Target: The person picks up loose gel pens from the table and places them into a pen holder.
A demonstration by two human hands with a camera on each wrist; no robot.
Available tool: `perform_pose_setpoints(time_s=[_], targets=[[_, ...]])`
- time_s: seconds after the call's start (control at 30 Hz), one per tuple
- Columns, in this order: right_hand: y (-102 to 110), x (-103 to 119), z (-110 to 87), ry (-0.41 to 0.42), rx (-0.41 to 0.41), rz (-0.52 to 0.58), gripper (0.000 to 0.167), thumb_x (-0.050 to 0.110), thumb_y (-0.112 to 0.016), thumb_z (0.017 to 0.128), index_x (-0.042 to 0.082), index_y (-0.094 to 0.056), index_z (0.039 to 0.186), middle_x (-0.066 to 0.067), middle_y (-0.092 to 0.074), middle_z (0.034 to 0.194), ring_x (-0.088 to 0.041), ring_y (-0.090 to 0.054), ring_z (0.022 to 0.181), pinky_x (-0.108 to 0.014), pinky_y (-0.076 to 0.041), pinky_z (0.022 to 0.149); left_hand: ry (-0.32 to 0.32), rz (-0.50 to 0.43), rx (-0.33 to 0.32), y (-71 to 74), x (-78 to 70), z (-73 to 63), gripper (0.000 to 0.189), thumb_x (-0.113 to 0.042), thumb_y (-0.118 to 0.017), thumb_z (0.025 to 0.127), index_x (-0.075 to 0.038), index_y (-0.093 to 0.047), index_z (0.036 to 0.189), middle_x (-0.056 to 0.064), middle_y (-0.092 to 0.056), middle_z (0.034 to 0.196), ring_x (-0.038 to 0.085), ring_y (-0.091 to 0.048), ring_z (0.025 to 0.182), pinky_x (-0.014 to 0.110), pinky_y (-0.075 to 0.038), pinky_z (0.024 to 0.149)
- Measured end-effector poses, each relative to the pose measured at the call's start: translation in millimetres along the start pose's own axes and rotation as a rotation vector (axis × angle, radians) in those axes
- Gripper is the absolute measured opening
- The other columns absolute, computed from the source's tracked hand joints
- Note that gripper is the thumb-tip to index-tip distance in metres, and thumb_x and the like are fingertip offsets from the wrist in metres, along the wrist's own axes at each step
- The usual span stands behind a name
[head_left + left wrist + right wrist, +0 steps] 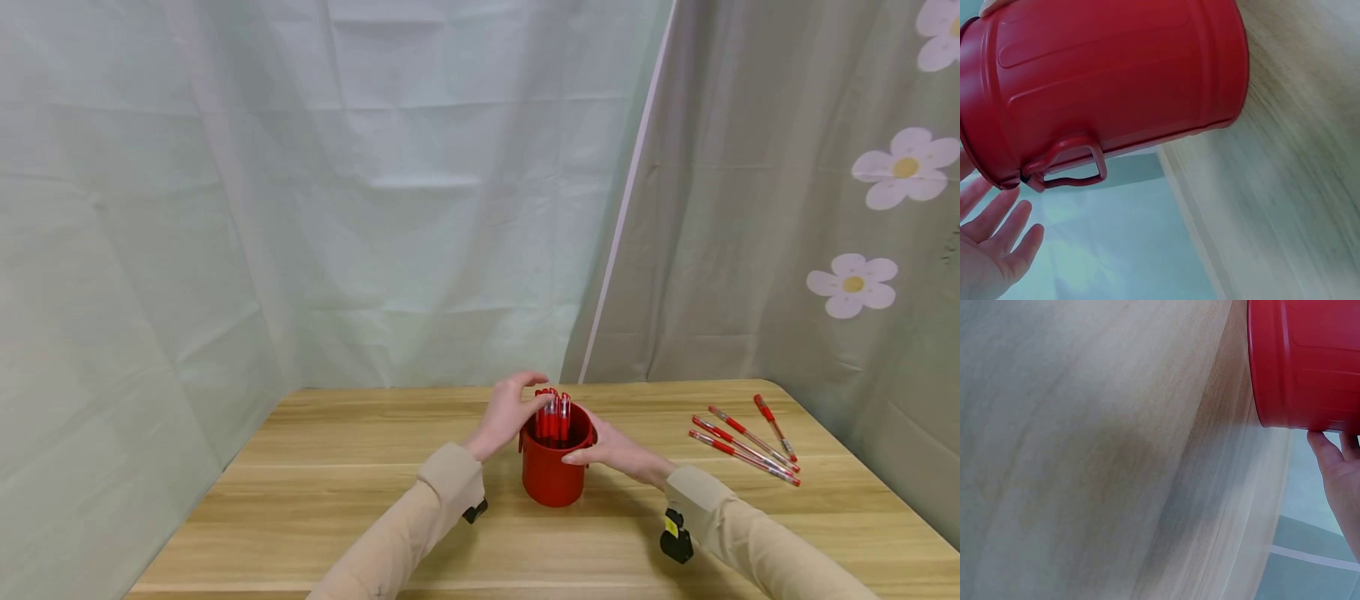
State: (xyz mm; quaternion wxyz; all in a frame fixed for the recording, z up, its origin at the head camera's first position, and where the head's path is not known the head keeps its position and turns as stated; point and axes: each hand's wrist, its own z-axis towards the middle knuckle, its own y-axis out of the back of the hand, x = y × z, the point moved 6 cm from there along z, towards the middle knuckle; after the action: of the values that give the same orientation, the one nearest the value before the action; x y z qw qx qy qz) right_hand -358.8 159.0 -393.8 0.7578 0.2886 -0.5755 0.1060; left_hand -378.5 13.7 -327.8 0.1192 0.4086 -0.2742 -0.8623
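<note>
A red metal bucket (553, 479) with small side handles stands upright on the table. Several red-capped clear pens (552, 421) stand inside it, their tops above the rim and their lower ends hidden. My left hand (507, 412) is at the pen tops, its thumb overlapping them. In the left wrist view, the fingers (1010, 234) of that hand are loosely spread by the rim and handle (1075, 165). My right hand (618, 450) holds the bucket's right side, thumb at the front of the rim. The right wrist view shows that hand (1338, 475) against the bucket wall (1310, 369).
Several loose red pens (742, 446) lie on the right part of the wooden table (337, 492). Pale curtain (435, 208) hangs behind the table, with a grey flowered curtain (712, 250) at the right. A dark device (677, 537) is strapped at the right wrist.
</note>
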Motion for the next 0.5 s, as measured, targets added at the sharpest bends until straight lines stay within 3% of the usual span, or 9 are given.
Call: perform_pose_setpoints(time_s=[0.33,0.5], targets=[[2.4,-7.7,1.2,0.008,0.000,-0.007,0.071,0.017,-0.069,0.080,0.009,-0.029,0.137,-0.010,-0.045,0.127,-0.026,-0.044,0.113,-0.041,-0.038,0.088,0.008,-0.117,-0.021,8.4,6.1,-10.2,0.033,-0.024,-0.061,0.088,-0.003,-0.056,0.113,0.011,-0.056,0.113,0.026,-0.050,0.104,0.041,-0.042,0.085],[4.3,-8.6,0.2,-0.022,-0.012,-0.027,0.071,0.020,-0.069,0.079,0.010,-0.029,0.138,-0.008,-0.046,0.126,-0.025,-0.045,0.111,-0.040,-0.039,0.086,0.031,-0.158,0.035,8.1,9.6,-17.0,0.042,-0.031,-0.061,0.087,-0.003,-0.052,0.117,0.011,-0.053,0.116,0.025,-0.048,0.106,0.042,-0.042,0.085]])
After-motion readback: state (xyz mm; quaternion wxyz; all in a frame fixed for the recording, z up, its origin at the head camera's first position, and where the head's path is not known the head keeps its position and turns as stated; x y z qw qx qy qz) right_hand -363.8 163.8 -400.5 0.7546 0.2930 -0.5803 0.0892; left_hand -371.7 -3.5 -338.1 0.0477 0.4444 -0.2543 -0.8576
